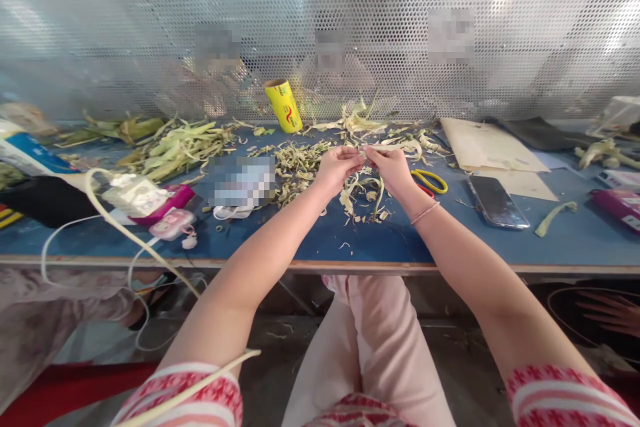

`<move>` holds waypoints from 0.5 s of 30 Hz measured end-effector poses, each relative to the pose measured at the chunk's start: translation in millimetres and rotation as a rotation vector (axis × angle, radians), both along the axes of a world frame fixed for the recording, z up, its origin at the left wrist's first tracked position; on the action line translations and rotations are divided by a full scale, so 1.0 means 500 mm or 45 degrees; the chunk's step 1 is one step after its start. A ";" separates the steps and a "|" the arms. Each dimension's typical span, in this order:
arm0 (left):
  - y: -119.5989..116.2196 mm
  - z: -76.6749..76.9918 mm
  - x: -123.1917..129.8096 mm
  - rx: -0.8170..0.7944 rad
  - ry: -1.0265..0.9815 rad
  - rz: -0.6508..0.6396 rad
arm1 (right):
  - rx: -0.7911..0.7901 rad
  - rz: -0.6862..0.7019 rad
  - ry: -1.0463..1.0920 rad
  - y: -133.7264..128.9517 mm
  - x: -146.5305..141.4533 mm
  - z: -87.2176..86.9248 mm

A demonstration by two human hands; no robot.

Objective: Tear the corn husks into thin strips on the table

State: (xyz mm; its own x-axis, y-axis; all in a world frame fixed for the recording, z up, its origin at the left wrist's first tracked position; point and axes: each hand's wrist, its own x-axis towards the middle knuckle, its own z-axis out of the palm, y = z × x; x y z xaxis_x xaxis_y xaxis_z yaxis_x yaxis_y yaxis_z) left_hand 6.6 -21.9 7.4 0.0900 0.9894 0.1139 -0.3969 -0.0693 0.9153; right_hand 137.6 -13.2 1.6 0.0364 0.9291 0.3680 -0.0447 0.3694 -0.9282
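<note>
While both bare hands meet above the blue-topped bench point(370, 243) in the head view, the left hand point(343, 167) and the right hand point(389, 165) each close a fingertip grip on one pale, flattened plant strip point(397, 147), its free end running off to the right and its pinched end mostly hidden by the fingers. Of containers, one bright yellow cylinder with a brown rim point(285, 107) leans slightly against a silver perforated metal panel point(370, 27), its upper end open, its inside too dark to read; one clear plastic container point(617, 117) is cut off by the right edge, and I cannot tell what it holds. Pale green strips form one large heap point(180, 147) to the left, and finer shredded scraps point(300, 163), too many to count, lie around and under the hands. One yellow loop-shaped handle point(418, 174) shows beside the right wrist, the rest partly hidden by the arm. Farther right are one black smartphone point(497, 202), one beige paper sleeve point(487, 147) and one single green stalk point(555, 219). Two magenta objects show, one at the left point(167, 205) beneath a white charger-like block point(135, 195), the other cut by the right edge point(617, 208). Pixelated patches mask a pale object point(247, 192) left of the hands. Low at the right, another person's hand point(613, 307) is dim and partly cut off.
</note>
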 end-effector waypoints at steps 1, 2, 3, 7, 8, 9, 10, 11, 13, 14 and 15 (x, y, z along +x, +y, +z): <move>-0.001 0.001 0.001 0.004 -0.004 -0.001 | -0.010 0.011 0.024 0.000 -0.001 0.000; -0.003 0.002 0.001 0.007 -0.010 -0.003 | -0.015 0.020 0.044 -0.001 -0.002 0.000; -0.003 0.003 0.002 0.010 -0.017 -0.005 | -0.020 0.028 0.055 -0.001 -0.003 0.001; -0.002 0.003 0.002 0.017 -0.022 0.001 | -0.061 0.078 0.015 -0.002 0.002 0.006; -0.001 0.002 0.001 0.020 -0.019 0.008 | -0.060 0.093 0.003 -0.002 0.005 0.008; 0.001 0.002 0.000 0.024 -0.016 0.018 | -0.052 0.105 -0.010 -0.002 0.009 0.010; 0.003 0.001 -0.001 0.028 -0.011 0.026 | -0.044 0.118 -0.027 -0.002 0.013 0.011; 0.004 0.000 -0.002 0.032 -0.004 0.032 | -0.040 0.137 -0.045 -0.002 0.017 0.012; 0.007 -0.002 -0.003 0.041 0.012 0.036 | -0.052 0.219 -0.092 -0.002 0.022 0.013; 0.007 -0.002 -0.003 0.042 0.019 0.039 | -0.064 0.270 -0.125 -0.002 0.022 0.012; 0.008 -0.003 -0.003 0.035 0.026 0.049 | -0.072 0.306 -0.156 -0.002 0.022 0.011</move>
State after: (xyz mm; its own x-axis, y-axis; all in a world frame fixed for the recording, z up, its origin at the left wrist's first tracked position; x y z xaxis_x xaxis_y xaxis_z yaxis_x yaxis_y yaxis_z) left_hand 5.1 -18.0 6.0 0.0543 0.9887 0.1399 -0.3744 -0.1097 0.9208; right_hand 148.7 -14.4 7.1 -0.2294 0.9248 0.3035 -0.0106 0.3094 -0.9509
